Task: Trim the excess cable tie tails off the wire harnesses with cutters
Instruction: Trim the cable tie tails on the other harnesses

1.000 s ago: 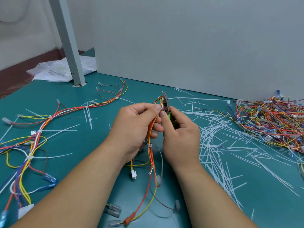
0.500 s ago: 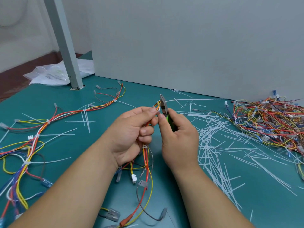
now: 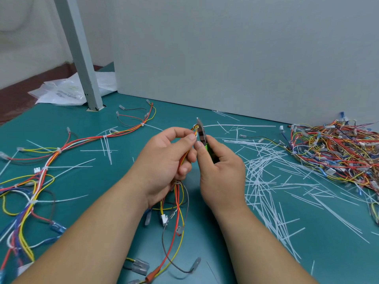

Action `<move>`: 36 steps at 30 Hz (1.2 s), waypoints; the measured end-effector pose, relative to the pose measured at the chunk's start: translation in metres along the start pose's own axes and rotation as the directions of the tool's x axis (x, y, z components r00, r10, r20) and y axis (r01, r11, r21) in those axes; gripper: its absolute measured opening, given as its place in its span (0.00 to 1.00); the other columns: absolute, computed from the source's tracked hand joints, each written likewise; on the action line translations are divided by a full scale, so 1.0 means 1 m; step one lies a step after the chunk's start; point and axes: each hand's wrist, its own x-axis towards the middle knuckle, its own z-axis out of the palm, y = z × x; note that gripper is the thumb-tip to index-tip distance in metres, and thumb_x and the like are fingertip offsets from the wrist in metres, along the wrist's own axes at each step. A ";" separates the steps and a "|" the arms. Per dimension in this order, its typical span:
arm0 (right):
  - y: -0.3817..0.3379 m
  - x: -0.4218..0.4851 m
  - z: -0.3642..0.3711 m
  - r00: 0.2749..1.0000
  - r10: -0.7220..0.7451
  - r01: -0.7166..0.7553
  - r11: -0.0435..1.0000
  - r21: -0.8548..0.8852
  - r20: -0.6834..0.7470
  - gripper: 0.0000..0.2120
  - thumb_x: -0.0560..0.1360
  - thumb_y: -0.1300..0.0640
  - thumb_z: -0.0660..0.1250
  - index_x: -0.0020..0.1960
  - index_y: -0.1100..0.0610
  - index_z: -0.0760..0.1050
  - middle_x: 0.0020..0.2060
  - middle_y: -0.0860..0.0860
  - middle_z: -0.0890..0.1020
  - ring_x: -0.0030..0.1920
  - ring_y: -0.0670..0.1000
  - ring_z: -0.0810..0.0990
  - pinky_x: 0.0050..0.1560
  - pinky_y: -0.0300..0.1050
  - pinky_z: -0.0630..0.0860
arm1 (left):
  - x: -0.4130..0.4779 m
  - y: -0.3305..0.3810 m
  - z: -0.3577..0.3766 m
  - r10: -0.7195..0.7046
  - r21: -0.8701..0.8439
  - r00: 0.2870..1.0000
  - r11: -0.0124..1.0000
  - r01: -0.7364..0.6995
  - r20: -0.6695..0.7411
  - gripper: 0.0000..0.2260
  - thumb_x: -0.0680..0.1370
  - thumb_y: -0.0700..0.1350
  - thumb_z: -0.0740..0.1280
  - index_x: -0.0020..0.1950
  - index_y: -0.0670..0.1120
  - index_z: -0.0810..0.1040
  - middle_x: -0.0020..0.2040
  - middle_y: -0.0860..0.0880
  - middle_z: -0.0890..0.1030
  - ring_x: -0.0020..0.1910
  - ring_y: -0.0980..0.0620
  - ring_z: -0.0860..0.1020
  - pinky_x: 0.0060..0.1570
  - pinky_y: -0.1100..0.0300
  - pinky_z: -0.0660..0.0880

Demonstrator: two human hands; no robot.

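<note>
Fingers (image 3: 190, 138) of the left hand (image 3: 164, 160) pinched a red-and-yellow wire harness (image 3: 178, 193) held above the teal desk (image 3: 114, 181); those of the right hand (image 3: 221, 175) grasped green-handled steel cutters (image 3: 202, 131) beside its top end.

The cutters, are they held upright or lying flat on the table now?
Upright, slightly tilted. The right hand grips the cutters by the green handles; the metal tip points up beside the wire harness in the left hand.

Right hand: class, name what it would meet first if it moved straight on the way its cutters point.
The right hand aims its cutters past the held harness; beyond, the way looks free to the grey panel, though depth is unclear.
</note>
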 end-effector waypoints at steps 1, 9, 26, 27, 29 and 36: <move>0.001 0.000 0.000 1.000 0.013 -0.013 1.000 0.024 0.003 0.08 0.80 0.47 0.67 0.45 0.49 0.80 0.31 0.45 0.73 0.34 0.47 0.69 0.37 0.45 0.67 | 0.000 -0.001 0.001 0.014 0.004 1.000 1.000 -0.014 -0.019 0.04 0.83 0.45 0.65 0.50 0.47 0.78 0.31 0.49 0.76 0.21 0.56 0.65 0.21 0.67 0.60; -0.003 0.000 0.000 1.000 -0.019 0.019 1.000 -0.013 0.001 0.06 0.79 0.46 0.68 0.50 0.45 0.83 0.36 0.47 0.80 0.40 0.50 0.77 0.43 0.49 0.75 | 0.003 -0.001 -0.003 -0.052 -0.043 0.998 0.998 0.050 -0.028 0.08 0.82 0.48 0.67 0.45 0.47 0.78 0.31 0.50 0.75 0.21 0.59 0.65 0.19 0.69 0.58; -0.021 -0.001 0.000 0.934 0.290 -0.350 0.862 0.366 0.208 0.10 0.75 0.47 0.68 0.48 0.46 0.88 0.42 0.47 0.86 0.39 0.50 0.83 0.40 0.46 0.79 | 0.013 -0.013 0.002 0.381 0.238 0.844 0.921 -0.309 -0.379 0.04 0.78 0.43 0.74 0.45 0.51 0.86 0.40 0.53 0.86 0.36 0.54 0.85 0.26 0.63 0.75; -0.021 -0.001 -0.001 0.918 0.318 -0.389 0.835 0.389 0.235 0.10 0.75 0.46 0.68 0.46 0.46 0.88 0.41 0.48 0.85 0.39 0.51 0.83 0.39 0.46 0.80 | 0.012 -0.013 0.002 0.411 0.285 0.833 0.904 -0.319 -0.372 0.04 0.78 0.42 0.74 0.45 0.51 0.86 0.38 0.54 0.85 0.35 0.55 0.84 0.25 0.63 0.75; -0.021 0.000 -0.003 0.886 0.376 -0.462 0.773 0.435 0.272 0.11 0.75 0.45 0.68 0.47 0.49 0.88 0.42 0.52 0.85 0.39 0.54 0.84 0.39 0.47 0.81 | 0.012 -0.013 0.003 0.455 0.355 0.816 0.874 -0.332 -0.356 0.06 0.77 0.42 0.74 0.44 0.53 0.85 0.35 0.54 0.85 0.31 0.56 0.82 0.25 0.64 0.74; -0.017 0.001 -0.002 0.823 0.479 -0.568 0.686 0.455 0.306 0.15 0.74 0.44 0.69 0.51 0.52 0.88 0.45 0.55 0.87 0.42 0.56 0.85 0.41 0.49 0.81 | 0.016 -0.015 0.002 0.549 0.527 0.770 0.781 -0.334 -0.325 0.04 0.76 0.44 0.75 0.44 0.53 0.86 0.42 0.54 0.85 0.34 0.56 0.83 0.38 0.61 0.78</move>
